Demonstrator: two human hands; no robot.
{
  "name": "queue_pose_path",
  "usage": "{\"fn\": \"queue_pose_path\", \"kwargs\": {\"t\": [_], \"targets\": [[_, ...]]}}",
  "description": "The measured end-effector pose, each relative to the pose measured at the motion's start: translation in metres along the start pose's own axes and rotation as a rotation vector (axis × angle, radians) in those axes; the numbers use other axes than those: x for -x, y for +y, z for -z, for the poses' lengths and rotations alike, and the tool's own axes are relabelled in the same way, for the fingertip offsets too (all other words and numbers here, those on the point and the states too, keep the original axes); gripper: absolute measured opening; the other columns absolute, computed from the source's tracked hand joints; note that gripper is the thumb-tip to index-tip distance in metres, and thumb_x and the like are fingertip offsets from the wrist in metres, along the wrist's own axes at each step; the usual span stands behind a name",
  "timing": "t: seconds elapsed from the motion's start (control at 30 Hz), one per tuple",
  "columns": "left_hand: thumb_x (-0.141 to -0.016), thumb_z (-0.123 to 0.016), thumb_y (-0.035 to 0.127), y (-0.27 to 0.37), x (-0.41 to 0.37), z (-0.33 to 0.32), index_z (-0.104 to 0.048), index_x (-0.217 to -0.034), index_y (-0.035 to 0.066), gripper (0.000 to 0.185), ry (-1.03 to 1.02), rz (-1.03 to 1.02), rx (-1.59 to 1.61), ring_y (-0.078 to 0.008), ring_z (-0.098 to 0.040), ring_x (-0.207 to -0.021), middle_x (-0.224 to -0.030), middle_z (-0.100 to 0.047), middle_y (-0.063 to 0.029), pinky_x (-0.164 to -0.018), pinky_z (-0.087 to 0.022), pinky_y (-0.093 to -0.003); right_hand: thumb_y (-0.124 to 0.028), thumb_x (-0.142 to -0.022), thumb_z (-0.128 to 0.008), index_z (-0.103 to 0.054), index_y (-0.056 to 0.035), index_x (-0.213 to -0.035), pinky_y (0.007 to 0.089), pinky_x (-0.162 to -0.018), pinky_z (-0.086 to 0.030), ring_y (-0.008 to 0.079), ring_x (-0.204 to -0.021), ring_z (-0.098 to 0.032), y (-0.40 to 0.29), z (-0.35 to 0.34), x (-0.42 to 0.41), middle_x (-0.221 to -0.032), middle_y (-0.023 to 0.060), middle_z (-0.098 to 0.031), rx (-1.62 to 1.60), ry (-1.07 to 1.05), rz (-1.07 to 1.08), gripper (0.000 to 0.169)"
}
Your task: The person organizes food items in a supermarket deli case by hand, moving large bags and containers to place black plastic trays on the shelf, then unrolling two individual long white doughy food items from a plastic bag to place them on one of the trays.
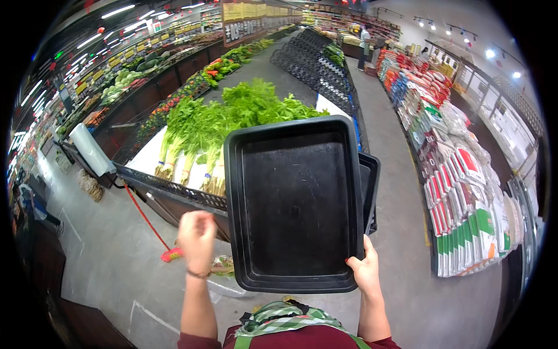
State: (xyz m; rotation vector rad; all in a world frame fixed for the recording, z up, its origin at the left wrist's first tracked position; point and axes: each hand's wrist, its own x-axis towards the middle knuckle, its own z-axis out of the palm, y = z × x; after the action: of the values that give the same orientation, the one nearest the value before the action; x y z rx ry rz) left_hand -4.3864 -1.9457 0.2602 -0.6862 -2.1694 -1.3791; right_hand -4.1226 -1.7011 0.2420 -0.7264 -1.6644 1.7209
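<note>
My right hand (367,264) grips the lower right corner of a black plastic tray (296,205), thumb over its rim. The tray is tilted up before me, and its bare inside faces me. To its left, apart from it, my left hand (198,235) is raised with curled fingers, slightly blurred; whether anything small is in it cannot be seen. Behind the tray, bunches of leafy celery (248,109) lie on a white sheet on the produce stand (170,187), partly hidden by the tray. Another black tray (369,183) shows behind the right edge.
A plastic bag roll (92,148) sits at the stand's left corner. A red-handled broom (172,254) and a box of trimmings (224,264) are on the floor. Stacked packaged goods (466,209) line the right side of the aisle. A person (364,46) stands farther back.
</note>
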Motion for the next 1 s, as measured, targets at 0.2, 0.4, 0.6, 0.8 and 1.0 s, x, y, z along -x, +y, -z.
{"fn": "queue_pose_path", "kwargs": {"t": [0.2, 0.4, 0.6, 0.8, 1.0], "targets": [[-0.077, -0.068, 0.000, -0.212, 0.103, 0.046, -0.063, -0.098, 0.002, 0.021, -0.070, 0.268, -0.603, -0.0280, -0.060, -0.082, -0.096, -0.060, -0.0128, -0.078, -0.049, -0.0352, 0.015, -0.065, -0.048, -0.051, 0.0031, -0.129, 0.0263, -0.093, -0.044, 0.0143, -0.107, -0.057, -0.005, 0.046, 0.000, -0.115, 0.0068, -0.060, -0.058, 0.142, -0.041, 0.065], [-0.086, -0.065, 0.009, -0.226, 0.192, -0.023, -0.063, -0.107, 0.000, 0.023, -0.347, 0.418, -0.251, -0.0219, -0.062, -0.084, -0.096, -0.064, -0.0118, -0.074, -0.050, -0.0312, 0.014, -0.065, -0.052, -0.050, 0.0017, -0.128, 0.0274, -0.082, -0.049, 0.0161, -0.094, -0.061, 0.010, 0.112, 0.017, -0.108, 0.0072, -0.062, -0.241, 0.405, -0.068, 0.065], [-0.091, -0.066, 0.021, -0.090, 0.197, -0.120, -0.055, -0.120, 0.003, 0.036, -0.854, 1.012, 0.688, -0.0218, -0.062, -0.101, -0.113, -0.062, -0.0107, -0.089, -0.052, -0.0388, 0.008, -0.061, -0.054, -0.052, 0.0017, -0.121, 0.0303, -0.078, -0.052, 0.0207, -0.085, -0.064, 0.034, 0.165, 0.062, -0.099, 0.0105, -0.065, -0.242, 0.755, -0.105, 0.061], [-0.092, -0.065, 0.038, -0.005, 0.175, -0.188, -0.037, -0.134, 0.004, 0.062, -1.080, 1.275, 1.067, -0.0391, -0.056, -0.114, -0.125, -0.049, -0.0234, -0.097, -0.049, -0.0483, 0.007, -0.061, -0.046, -0.053, 0.0017, -0.117, 0.0346, -0.072, -0.056, 0.0266, -0.078, -0.065, 0.060, 0.205, 0.185, -0.093, 0.0134, -0.064, -0.414, 1.122, -0.016, 0.057], [-0.088, -0.066, 0.046, 0.016, 0.171, -0.244, -0.039, -0.143, 0.010, 0.071, -0.946, 1.359, 1.267, -0.0372, -0.049, -0.122, -0.142, -0.040, -0.0193, -0.108, -0.038, -0.0492, 0.007, -0.057, -0.055, -0.050, 0.0024, -0.108, 0.0384, -0.070, -0.054, 0.0280, -0.079, -0.062, 0.091, 0.221, 0.332, -0.089, 0.0146, -0.062, -0.405, 1.626, -0.152, 0.051]]}}
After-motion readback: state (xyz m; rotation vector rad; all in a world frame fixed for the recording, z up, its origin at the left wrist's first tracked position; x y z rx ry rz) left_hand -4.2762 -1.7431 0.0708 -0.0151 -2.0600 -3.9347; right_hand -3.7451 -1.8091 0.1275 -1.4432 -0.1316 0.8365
